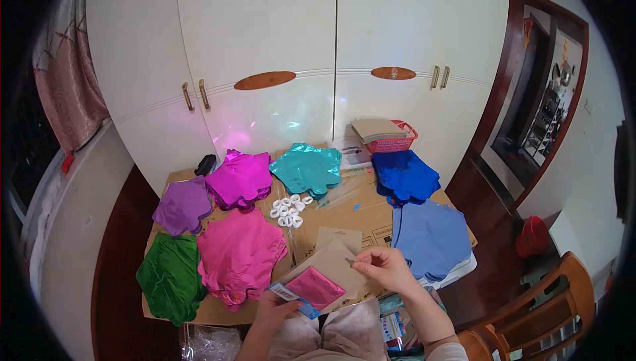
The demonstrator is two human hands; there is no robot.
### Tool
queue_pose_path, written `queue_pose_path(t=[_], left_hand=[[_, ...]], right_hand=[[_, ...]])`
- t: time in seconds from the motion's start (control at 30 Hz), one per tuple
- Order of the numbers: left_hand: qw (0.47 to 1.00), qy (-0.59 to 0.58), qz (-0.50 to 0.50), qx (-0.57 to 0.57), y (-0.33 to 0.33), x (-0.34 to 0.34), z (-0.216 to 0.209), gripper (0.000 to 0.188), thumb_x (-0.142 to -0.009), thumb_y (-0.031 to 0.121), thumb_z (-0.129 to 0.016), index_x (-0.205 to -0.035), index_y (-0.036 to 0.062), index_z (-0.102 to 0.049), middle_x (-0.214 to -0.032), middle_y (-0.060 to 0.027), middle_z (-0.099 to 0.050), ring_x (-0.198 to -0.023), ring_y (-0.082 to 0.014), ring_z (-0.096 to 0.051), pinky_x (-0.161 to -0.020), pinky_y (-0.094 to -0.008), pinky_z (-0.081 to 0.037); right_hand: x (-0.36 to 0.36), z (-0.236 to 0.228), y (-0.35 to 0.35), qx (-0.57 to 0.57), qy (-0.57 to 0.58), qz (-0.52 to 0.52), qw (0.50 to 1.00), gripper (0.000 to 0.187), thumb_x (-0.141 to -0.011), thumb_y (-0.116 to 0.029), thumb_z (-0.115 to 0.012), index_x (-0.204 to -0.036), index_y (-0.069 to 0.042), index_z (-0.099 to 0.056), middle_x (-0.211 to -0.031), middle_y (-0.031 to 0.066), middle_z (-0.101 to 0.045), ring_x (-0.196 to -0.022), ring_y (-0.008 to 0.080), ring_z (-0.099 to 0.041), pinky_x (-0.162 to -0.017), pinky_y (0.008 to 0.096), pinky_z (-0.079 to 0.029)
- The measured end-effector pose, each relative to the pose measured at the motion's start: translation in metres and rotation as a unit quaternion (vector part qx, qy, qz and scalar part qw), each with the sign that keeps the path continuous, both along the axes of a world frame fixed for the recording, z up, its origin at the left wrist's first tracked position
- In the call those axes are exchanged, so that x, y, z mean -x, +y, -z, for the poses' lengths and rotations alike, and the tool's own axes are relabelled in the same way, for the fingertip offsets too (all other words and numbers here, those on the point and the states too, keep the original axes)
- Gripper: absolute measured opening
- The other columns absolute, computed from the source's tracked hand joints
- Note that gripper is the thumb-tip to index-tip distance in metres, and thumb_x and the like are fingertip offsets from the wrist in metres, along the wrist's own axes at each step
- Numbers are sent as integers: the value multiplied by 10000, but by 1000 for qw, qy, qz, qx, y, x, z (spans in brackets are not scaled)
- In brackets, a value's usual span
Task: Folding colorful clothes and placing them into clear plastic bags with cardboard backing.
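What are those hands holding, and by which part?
The left hand holds a pink packet by its lower left side. The right hand pinches near the brown card; on what, I can't tell.

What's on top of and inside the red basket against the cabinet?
A flat stack of brownish cards lies across the top of the red basket. The stack covers most of the opening, so what's inside, if anything, can't be seen.
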State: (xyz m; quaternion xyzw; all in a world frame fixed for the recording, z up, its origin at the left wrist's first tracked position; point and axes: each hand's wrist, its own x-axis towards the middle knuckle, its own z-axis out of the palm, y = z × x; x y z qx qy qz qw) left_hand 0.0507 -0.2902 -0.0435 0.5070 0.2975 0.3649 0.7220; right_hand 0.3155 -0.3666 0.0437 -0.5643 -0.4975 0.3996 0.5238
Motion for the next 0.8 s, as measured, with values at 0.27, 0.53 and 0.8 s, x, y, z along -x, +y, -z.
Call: queue_pose_path(t=[0.27,0.53,0.8], left_hand=[[996,86,25,9,-9,-20,-9,281,-750,-30,-672,-1025,-20,-613,-882,-63,-650,-795,-133,-633,-671,-272,-539],[733,336,-70,-586,-6,-46,-12,309,-772,120,-634,-1078,87,-609,-1111,-92,-578,-974,-237,-589,-800,-363,-480],[625,344,35,-700,17,-76,2,285,-702,138,-587,-982,111,-631,-1000,-21,-602,-884,-189,-594,-747,-323,-496]], right_hand=[[-23,16,31,8,-39,14,999,137,-878,-146,-611,-897,-12,-637,-650,-42,-543,-591,25,-466,-502,208,-364],[-96,76,114,27,-315,16,949,189,-809,-200,-644,-887,-28,-656,-605,97,-597,-533,240,-555,-526,376,-436],[-54,84,99,-111,-482,120,861,231,-764,-242,-642,-808,-16,-624,-777,195,-606,-758,379,-604,-710,457,-484]])
